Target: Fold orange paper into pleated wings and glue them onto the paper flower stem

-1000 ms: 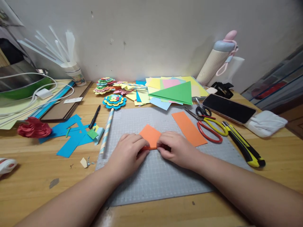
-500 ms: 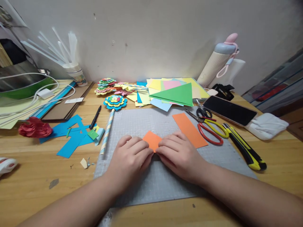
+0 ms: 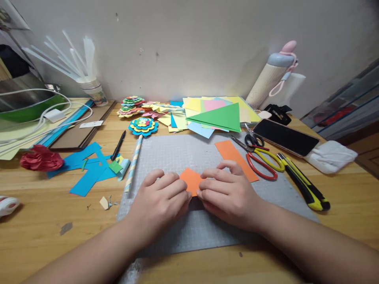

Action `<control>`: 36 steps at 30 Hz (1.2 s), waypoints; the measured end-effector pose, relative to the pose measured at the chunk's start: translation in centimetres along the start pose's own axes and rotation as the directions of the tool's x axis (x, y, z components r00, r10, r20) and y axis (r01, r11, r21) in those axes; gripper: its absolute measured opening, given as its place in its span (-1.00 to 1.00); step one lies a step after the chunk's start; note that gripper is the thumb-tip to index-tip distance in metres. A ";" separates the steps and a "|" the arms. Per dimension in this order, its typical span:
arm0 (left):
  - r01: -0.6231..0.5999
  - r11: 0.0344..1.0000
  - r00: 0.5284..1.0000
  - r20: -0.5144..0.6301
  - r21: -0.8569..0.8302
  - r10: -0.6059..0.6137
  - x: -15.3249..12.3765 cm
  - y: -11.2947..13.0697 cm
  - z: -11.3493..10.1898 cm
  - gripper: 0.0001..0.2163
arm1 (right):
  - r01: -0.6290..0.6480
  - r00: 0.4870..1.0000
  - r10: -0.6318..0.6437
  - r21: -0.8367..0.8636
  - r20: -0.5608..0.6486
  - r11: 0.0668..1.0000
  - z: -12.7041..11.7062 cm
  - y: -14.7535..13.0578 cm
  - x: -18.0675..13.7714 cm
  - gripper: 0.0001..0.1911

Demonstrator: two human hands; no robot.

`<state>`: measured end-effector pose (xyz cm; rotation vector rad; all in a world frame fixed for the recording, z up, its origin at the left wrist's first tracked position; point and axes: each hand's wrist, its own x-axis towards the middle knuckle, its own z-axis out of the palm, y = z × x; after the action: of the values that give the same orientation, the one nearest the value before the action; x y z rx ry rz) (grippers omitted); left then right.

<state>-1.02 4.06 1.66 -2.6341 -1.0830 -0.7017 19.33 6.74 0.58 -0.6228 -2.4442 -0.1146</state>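
Between my hands is a small piece of orange paper (image 3: 191, 182), one corner pointing away from me, its lower edge folded or pinched. My left hand (image 3: 161, 197) grips its left side, fingers bent and thumb hidden beneath. From the right, my right hand (image 3: 227, 193) pinches the other side, with its index finger raised a little. Both hands rest low over the grey cutting mat (image 3: 168, 154). A larger orange paper strip (image 3: 233, 157) lies on the mat just beyond my right hand.
Right: scissors (image 3: 263, 165), a utility knife (image 3: 304, 181), a phone (image 3: 286, 137) and a tilted bottle (image 3: 271, 75). Behind: stacked coloured paper (image 3: 219, 118). Left: a layered paper flower (image 3: 143, 127) on a striped stick, blue scraps (image 3: 89, 177), a pen (image 3: 118, 145) and crumpled red paper (image 3: 41, 157).
The orange piece has come slightly nearer to me. My right index finger has lifted, and more of the paper's face shows between my hands.
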 end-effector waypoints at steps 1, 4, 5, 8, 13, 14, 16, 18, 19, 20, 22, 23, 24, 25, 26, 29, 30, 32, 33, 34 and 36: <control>-0.013 1.000 1.000 0.008 0.009 0.013 0.0 0.0 -0.1 -0.82 | 0.003 1.000 -0.003 0.003 0.001 1.000 0.0 0.0 0.0 -0.83; -0.036 0.998 0.999 0.023 0.047 0.035 -0.2 -0.5 -0.3 -0.84 | 0.003 1.000 -0.003 0.023 -0.012 1.000 -0.3 0.4 -0.1 -0.83; -0.030 0.998 0.999 0.013 0.060 0.029 -0.3 -0.7 -0.4 -0.84 | -0.005 1.000 0.006 0.031 -0.022 1.000 -0.4 0.6 -0.1 -0.83; 0.003 0.996 1.000 -0.031 0.087 -0.001 -0.4 -1.4 -0.6 -0.84 | -0.037 0.998 0.039 0.041 -0.053 0.998 -1.0 1.3 -0.1 -0.84; 0.018 0.995 1.000 -0.010 0.098 -0.017 -0.4 -1.9 -1.2 -0.82 | -0.022 0.999 0.023 0.030 -0.037 0.999 -1.6 1.8 -0.1 -0.82; 0.032 0.994 0.999 -0.006 0.104 -0.032 -0.4 -2.1 -1.3 -0.81 | -0.026 0.999 0.027 0.029 -0.035 0.999 -1.6 1.9 -0.1 -0.82; 0.071 0.990 0.997 -0.007 0.120 -0.071 -0.6 -2.6 -1.7 -0.80 | -0.042 0.999 0.043 0.031 -0.029 0.999 -1.7 2.1 -0.3 -0.82; 0.111 0.985 0.994 -0.010 0.132 -0.110 -0.7 -3.1 -2.1 -0.79 | -0.052 0.998 0.053 0.033 -0.025 0.998 -1.8 2.4 -0.5 -0.82; 0.130 0.982 0.992 -0.013 0.134 -0.129 -0.7 -3.4 -2.3 -0.80 | -0.055 0.998 0.055 0.031 -0.028 0.998 -1.8 2.5 -0.5 -0.82; 0.151 0.980 0.988 -0.013 0.130 -0.151 -0.6 -3.5 -2.5 -0.82 | -0.059 0.998 0.060 0.027 -0.036 0.998 -1.8 2.6 -0.6 -0.83; 0.196 0.975 0.980 -0.006 0.104 -0.196 -0.5 -3.4 -2.9 -0.91 | -0.077 0.995 0.078 0.021 -0.061 0.997 -1.6 2.7 -0.6 -0.84; 0.212 0.973 0.977 -0.004 0.085 -0.213 -0.5 -3.2 -3.0 -0.90 | -0.085 0.994 0.087 0.023 -0.071 0.996 -1.5 2.6 -0.6 -0.85; 0.219 0.974 0.976 -0.004 0.064 -0.219 -0.4 -2.8 -3.0 -0.81 | -0.087 0.993 0.089 0.030 -0.076 0.996 -1.3 2.4 -0.5 -0.85; 0.210 0.977 0.978 -0.006 0.046 -0.210 -0.4 -2.3 -2.9 -0.72 | -0.085 0.993 0.088 0.042 -0.078 0.995 -1.0 2.1 -0.4 -0.85; 0.196 0.980 0.981 -0.012 0.032 -0.196 -0.5 -1.8 -2.7 -0.70 | -0.082 0.994 0.086 0.057 -0.074 0.995 -0.8 1.8 -0.3 -0.86; 0.127 0.992 0.992 -0.023 0.003 -0.127 -0.9 -0.3 -1.6 -0.90 | -0.079 0.994 0.086 0.099 -0.065 0.992 0.0 0.4 0.0 -0.88; 0.107 0.994 0.994 -0.014 -0.008 -0.107 -1.0 0.0 -1.2 -0.93 | -0.076 0.994 0.083 0.105 -0.066 0.992 0.2 0.0 0.1 -0.88; 0.074 0.997 0.997 -0.001 -0.022 -0.075 -1.2 0.3 -0.5 -0.91 | -0.068 0.996 0.074 0.101 -0.054 0.993 0.6 -0.7 0.0 -0.89; 0.058 0.998 0.998 0.003 -0.021 -0.058 -1.2 0.4 -0.3 -0.90 | -0.060 0.997 0.065 0.090 -0.047 0.994 0.8 -0.9 0.0 -0.89; 0.046 0.999 0.999 0.014 -0.014 -0.045 -1.2 0.5 -0.1 -0.88 | -0.050 0.998 0.053 0.074 -0.035 0.996 0.9 -1.1 -0.1 -0.88; 0.026 1.000 0.999 0.026 0.006 -0.026 -1.0 0.5 -0.1 -0.86 | -0.013 1.000 0.014 0.037 -0.017 0.999 1.1 -1.2 -0.2 -0.87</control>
<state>-1.29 3.03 1.21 -2.6361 -1.1259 -0.6707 18.34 5.85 -0.30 -0.6190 -2.4194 -0.0688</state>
